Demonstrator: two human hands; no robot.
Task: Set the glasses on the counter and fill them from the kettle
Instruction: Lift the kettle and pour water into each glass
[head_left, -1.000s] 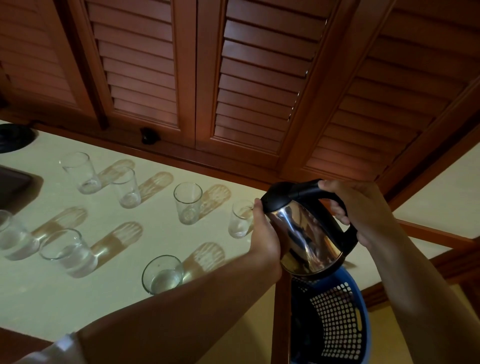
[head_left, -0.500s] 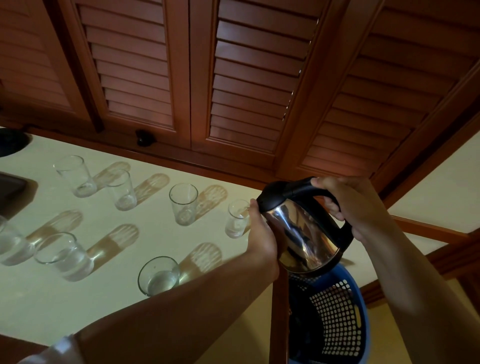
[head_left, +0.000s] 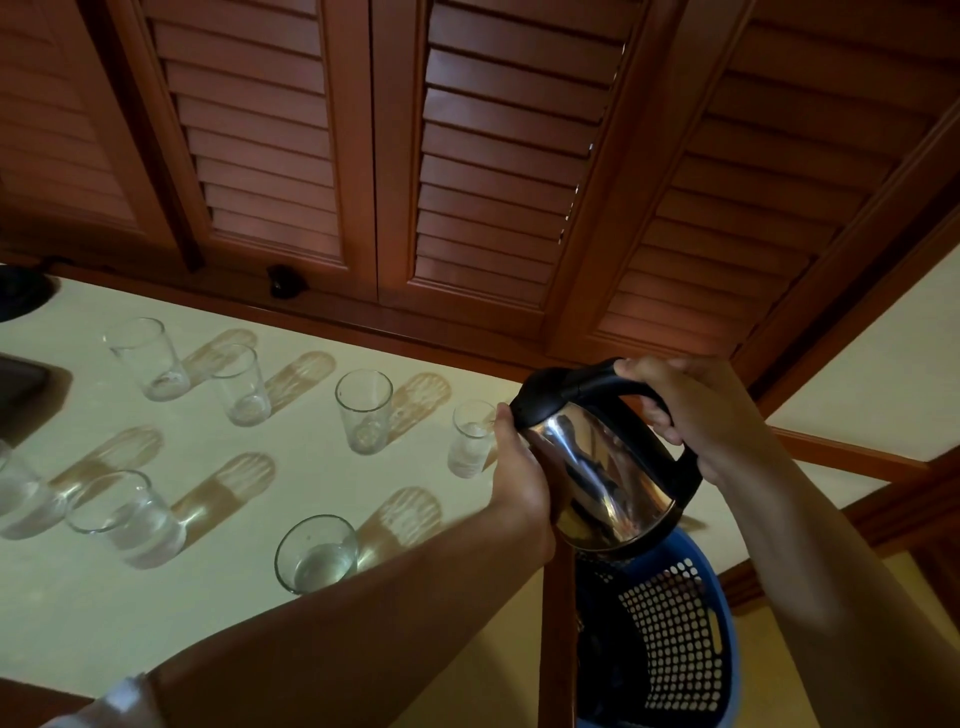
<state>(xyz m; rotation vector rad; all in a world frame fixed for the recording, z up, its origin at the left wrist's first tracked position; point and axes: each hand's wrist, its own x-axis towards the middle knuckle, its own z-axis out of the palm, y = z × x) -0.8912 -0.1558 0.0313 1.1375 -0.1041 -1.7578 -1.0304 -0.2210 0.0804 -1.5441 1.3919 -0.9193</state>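
Observation:
A steel kettle (head_left: 597, 478) with a black lid and handle hangs tilted to the left over the counter's right end. My right hand (head_left: 696, 415) grips its handle. My left hand (head_left: 522, 478) is pressed against its left side. Its spout end is over a small glass (head_left: 470, 439) holding some water. Several more clear glasses stand on the pale counter (head_left: 291, 457): three near the front, such as the nearest glass (head_left: 316, 555), hold water, and three at the back, like the tall one (head_left: 363, 413), look empty.
A blue perforated plastic basket (head_left: 670, 639) sits below the kettle, off the counter's right edge. Brown louvred shutters (head_left: 483, 171) rise behind the counter. A dark tray (head_left: 21, 387) and a dark round object (head_left: 21, 296) lie at the far left.
The kettle and both hands have stayed over the small glass, with hardly any shift. The view has drifted slightly.

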